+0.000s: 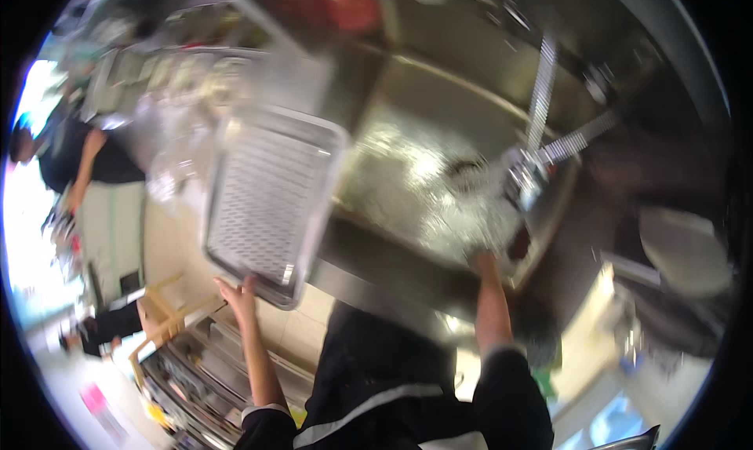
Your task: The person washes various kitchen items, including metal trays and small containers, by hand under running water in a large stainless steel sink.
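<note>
My left hand (240, 300) grips the near edge of a perforated metal tray (265, 203), tilted up to the left of a stainless steel sink (447, 91). The tray's face looks bare. My right hand (483, 261) reaches into the near right part of the basin, where its fingers blur into bright, churning water (429, 209). Whether those fingers hold anything is hidden. Just beyond that hand is a metal faucet (526, 179) with ribbed hoses (541, 91) running to it. A dark round shape (467, 173), too blurred to name, shows in the water.
Blurred containers (194, 79) line the counter at upper left. A person in dark clothes (65, 150) stands at far left, another person (103, 329) below. A wood-framed rack (176, 326) stands behind my left arm. Something red (347, 5) sits beyond the sink; a pale rounded object (682, 250) lies right.
</note>
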{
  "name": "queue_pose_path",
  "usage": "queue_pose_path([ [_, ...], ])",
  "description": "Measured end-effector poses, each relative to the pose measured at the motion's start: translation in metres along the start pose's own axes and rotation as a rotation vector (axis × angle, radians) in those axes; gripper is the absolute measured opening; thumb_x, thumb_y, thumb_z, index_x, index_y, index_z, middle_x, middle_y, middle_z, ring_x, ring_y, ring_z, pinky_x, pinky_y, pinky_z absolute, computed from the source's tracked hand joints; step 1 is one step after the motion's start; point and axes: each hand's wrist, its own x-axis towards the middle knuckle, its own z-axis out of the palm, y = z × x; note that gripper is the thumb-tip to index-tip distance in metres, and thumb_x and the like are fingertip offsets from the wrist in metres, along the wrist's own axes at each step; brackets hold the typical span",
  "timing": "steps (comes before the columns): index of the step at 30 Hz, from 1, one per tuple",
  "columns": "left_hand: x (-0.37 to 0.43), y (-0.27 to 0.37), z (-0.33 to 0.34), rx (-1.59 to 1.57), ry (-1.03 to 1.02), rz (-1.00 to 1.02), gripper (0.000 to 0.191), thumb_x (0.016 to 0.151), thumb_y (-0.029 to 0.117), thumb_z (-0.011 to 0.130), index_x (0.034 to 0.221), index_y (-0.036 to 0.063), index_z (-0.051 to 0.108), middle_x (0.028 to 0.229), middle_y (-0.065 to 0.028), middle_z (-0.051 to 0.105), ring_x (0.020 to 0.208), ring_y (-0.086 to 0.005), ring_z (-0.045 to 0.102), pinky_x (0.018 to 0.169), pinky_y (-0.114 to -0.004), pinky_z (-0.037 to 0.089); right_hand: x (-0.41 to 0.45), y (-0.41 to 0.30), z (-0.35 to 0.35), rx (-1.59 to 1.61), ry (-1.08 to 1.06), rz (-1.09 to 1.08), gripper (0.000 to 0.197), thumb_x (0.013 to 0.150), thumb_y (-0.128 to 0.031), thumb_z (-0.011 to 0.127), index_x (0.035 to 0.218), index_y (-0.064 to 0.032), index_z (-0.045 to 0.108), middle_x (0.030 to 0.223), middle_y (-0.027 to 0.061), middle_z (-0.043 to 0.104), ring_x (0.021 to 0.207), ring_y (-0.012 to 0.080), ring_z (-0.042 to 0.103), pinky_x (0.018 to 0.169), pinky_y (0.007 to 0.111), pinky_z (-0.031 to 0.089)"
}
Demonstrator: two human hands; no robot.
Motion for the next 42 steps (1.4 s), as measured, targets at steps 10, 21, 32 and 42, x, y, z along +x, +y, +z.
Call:
queue_pose_path([
  [10, -0.125, 0.188, 0.157, -0.124, -0.650, 1.014, 0.053, 0.059, 0.001, 0.048, 0.111, 0.0095, 0.043, 0.108, -0.0111, 0.046, 0.104, -0.0277, 0.041, 0.087, -0.038, 0.033, -0.078, -0.123, -0.174, 0.763, 0.390, -0.473, 0.034, 0.056, -0.021, 0.067, 0.075, -0.0007, 0.048, 0.069, 0.0095, 0.052, 0.059, 0.0228, 0.049, 0.052, 0.032, 0.040],
  [21, -0.166, 0.250, 0.316, -0.663, -0.756, 0.925, 0.049, 0.068, 0.010, 0.053, 0.112, -0.0010, 0.035, 0.103, -0.0198, 0.046, 0.095, -0.0329, 0.046, 0.079, -0.034, 0.038, -0.117, -0.082, -0.274, 0.117, 0.823, -0.859, 0.037, 0.067, -0.034, 0.055, 0.097, -0.0127, 0.056, 0.085, 0.0164, 0.056, 0.079, 0.0337, 0.050, 0.072, 0.042, 0.040],
  [32, -0.175, 0.283, 0.271, -0.290, -0.511, 0.800, 0.040, 0.074, 0.017, 0.041, 0.111, 0.0045, 0.036, 0.106, -0.0145, 0.042, 0.094, -0.0310, 0.045, 0.079, -0.034, 0.038, -0.188, -0.144, -0.311, 0.230, 0.954, -0.443, 0.030, 0.071, -0.033, 0.050, 0.091, -0.0120, 0.058, 0.084, 0.0148, 0.057, 0.076, 0.0321, 0.052, 0.071, 0.040, 0.040],
  [42, -0.161, 0.253, 0.304, -0.235, -0.502, 1.324, 0.038, 0.067, 0.016, 0.047, 0.105, 0.0102, 0.042, 0.098, -0.0095, 0.047, 0.095, -0.0265, 0.045, 0.079, -0.036, 0.039, -0.127, -0.106, -0.283, 0.274, 0.557, -0.949, 0.047, 0.065, -0.039, 0.055, 0.101, -0.0099, 0.046, 0.080, 0.0128, 0.054, 0.072, 0.0257, 0.052, 0.069, 0.042, 0.036],
])
